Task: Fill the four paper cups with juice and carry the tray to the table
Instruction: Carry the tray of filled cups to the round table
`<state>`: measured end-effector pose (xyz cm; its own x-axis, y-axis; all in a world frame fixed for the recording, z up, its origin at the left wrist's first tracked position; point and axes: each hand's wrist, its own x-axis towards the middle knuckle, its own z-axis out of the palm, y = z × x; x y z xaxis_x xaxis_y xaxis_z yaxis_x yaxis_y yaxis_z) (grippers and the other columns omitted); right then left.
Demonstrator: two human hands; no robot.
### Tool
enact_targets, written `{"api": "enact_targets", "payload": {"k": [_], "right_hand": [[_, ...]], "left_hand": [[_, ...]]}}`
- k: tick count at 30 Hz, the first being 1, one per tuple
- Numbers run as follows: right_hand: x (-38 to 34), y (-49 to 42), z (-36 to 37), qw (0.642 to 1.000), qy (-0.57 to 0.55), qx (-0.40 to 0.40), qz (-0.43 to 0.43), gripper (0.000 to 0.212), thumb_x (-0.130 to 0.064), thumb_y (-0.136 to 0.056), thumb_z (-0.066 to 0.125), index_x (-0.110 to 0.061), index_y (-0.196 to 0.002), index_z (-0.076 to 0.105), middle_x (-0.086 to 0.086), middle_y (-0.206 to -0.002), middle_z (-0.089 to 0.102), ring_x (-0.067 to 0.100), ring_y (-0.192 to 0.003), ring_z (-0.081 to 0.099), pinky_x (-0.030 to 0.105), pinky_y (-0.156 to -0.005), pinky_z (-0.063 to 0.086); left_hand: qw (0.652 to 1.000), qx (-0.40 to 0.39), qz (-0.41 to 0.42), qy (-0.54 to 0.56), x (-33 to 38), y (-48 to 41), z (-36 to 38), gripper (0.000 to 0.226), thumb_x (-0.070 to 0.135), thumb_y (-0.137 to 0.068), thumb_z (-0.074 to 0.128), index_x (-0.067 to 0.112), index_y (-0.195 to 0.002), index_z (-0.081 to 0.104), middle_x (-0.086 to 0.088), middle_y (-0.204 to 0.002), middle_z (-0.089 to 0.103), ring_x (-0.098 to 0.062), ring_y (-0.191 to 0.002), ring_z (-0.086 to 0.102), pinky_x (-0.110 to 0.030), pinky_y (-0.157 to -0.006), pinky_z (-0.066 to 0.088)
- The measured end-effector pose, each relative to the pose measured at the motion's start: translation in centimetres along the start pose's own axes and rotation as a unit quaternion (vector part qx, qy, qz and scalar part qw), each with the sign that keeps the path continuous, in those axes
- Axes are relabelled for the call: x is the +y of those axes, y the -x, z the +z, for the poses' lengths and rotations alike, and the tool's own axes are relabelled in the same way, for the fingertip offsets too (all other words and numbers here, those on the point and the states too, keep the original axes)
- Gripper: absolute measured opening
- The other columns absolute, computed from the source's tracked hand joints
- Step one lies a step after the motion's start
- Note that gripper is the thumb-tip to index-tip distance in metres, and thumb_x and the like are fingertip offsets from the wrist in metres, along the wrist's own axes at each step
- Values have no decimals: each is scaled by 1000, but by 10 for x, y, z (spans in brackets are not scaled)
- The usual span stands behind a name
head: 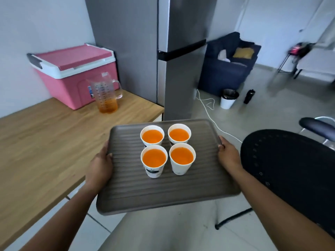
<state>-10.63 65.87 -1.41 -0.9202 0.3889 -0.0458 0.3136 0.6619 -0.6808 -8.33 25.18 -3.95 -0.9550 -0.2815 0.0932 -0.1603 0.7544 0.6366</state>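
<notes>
A brown ribbed tray hangs in the air off the edge of the wooden counter. My left hand grips its left rim and my right hand grips its right rim. Several white paper cups stand upright in a tight square at the tray's middle, all holding orange juice nearly to the brim; one is the near-left cup. A clear measuring jug with a little orange juice at the bottom stands on the counter behind the tray.
A pink cooler box sits at the counter's back. A grey fridge stands ahead. A black chair is close on the right. On the floor lie a white cable, a white bin and a dark bottle.
</notes>
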Motion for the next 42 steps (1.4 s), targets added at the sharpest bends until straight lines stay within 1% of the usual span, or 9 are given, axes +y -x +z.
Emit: {"api": "enact_targets", "payload": {"k": [5,10,13,17,20,23,26,30,42], "right_hand": [[32,32,-33,997,-1,58,56,47,-15,-102,42,-22,-148,46,12,-145,55,35,-132,50,39,-109,38],[67,59,-63,989,-10,95,115,49,-18,-104,41,-23,-152,41,12,-148,52,34,-132,50,40,-111,37],[89,73,-82,984,-13,118,136,48,-17,-103,42,-22,-151,42,13,-145,55,35,-129,53,40,-108,39],[122,85,-103,975,-16,144,168,49,-17,-102,42,-23,-151,42,11,-142,58,34,-126,55,41,-109,41],[145,89,-120,967,-20,158,197,49,-18,-102,42,-25,-151,41,12,-138,61,34,-119,60,42,-105,45],[171,87,-138,961,-22,170,218,49,-17,-102,42,-24,-151,41,12,-138,61,35,-120,59,43,-105,44],[197,82,-157,955,-25,185,229,49,-16,-102,42,-24,-151,41,12,-139,60,35,-124,57,43,-106,42],[236,70,-186,948,-25,207,240,49,-16,-102,41,-24,-150,43,10,-137,62,34,-123,58,41,-104,42],[351,29,-269,927,-31,233,293,49,-17,-103,41,-28,-150,42,12,-136,63,36,-122,58,41,-103,44]], "left_hand": [[994,-42,96,-5,32,-5,16,59,16,-100,44,33,-153,25,-23,-126,62,-45,-106,60,-46,-85,46],[983,-86,159,17,69,-3,39,61,12,-100,42,32,-154,22,-24,-133,56,-43,-113,56,-47,-92,44],[977,-122,175,2,90,2,59,55,16,-103,37,31,-154,20,-22,-126,61,-40,-107,60,-44,-88,45],[967,-160,199,7,115,5,91,50,22,-105,32,31,-153,23,-17,-130,61,-38,-109,61,-45,-92,46],[959,-185,217,6,139,7,117,51,25,-104,32,34,-153,20,-17,-123,64,-36,-101,64,-41,-85,47],[948,-206,241,-3,168,10,146,52,27,-104,32,36,-153,16,-17,-122,64,-37,-101,64,-43,-85,48],[942,-217,254,8,198,16,174,52,25,-104,33,37,-153,19,-14,-129,61,-39,-107,61,-43,-87,46],[939,-228,256,29,241,27,216,51,28,-104,34,40,-152,21,-6,-145,51,-38,-125,53,-46,-98,43],[925,-255,279,31,364,66,333,53,22,-103,39,32,-153,24,-16,-141,53,-43,-121,53,-47,-96,44]]}}
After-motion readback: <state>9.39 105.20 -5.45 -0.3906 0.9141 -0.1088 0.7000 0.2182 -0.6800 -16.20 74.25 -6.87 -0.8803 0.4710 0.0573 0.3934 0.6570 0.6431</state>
